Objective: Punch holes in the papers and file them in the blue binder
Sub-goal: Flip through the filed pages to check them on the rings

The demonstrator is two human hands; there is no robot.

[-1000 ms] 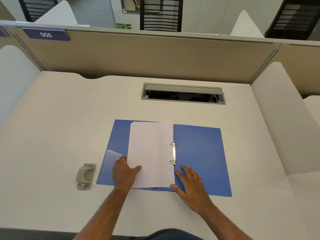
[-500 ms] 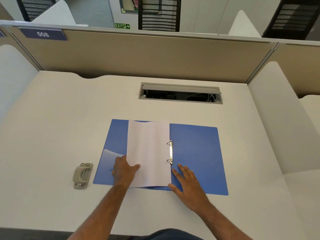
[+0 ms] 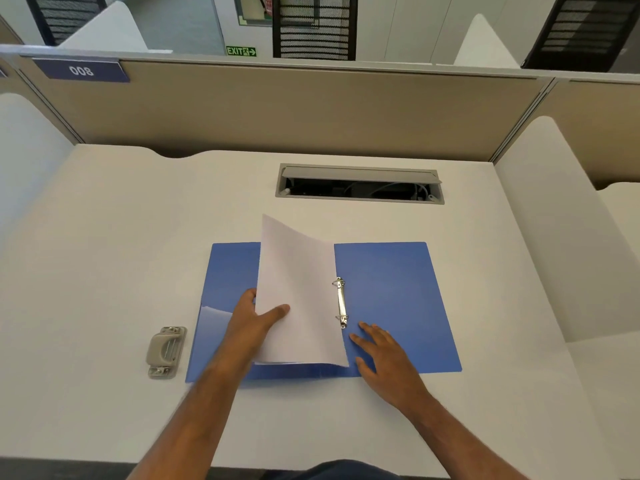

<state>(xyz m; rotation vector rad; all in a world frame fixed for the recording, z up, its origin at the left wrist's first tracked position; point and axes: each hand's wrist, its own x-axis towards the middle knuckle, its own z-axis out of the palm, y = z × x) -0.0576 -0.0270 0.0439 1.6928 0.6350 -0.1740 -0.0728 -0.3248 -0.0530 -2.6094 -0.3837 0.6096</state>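
Note:
The blue binder (image 3: 391, 289) lies open and flat on the desk. A stack of white papers (image 3: 298, 292) rests on its left half, right beside the metal rings (image 3: 341, 301). My left hand (image 3: 254, 322) grips the papers' left edge, thumb on top and fingers beneath, and that edge is raised so the sheets tilt up toward the rings. My right hand (image 3: 382, 355) lies flat with fingers spread on the binder's right half, just below the rings. A grey hole punch (image 3: 165, 351) sits on the desk left of the binder.
An open grey cable tray (image 3: 360, 185) is set into the white desk (image 3: 121, 237) behind the binder. Beige partition walls (image 3: 294, 109) close off the back, and white side panels stand left and right.
My left hand has taken hold of the papers' left edge and lifted it, so the stack now tilts up toward the rings. My right hand has stayed flat on the binder.

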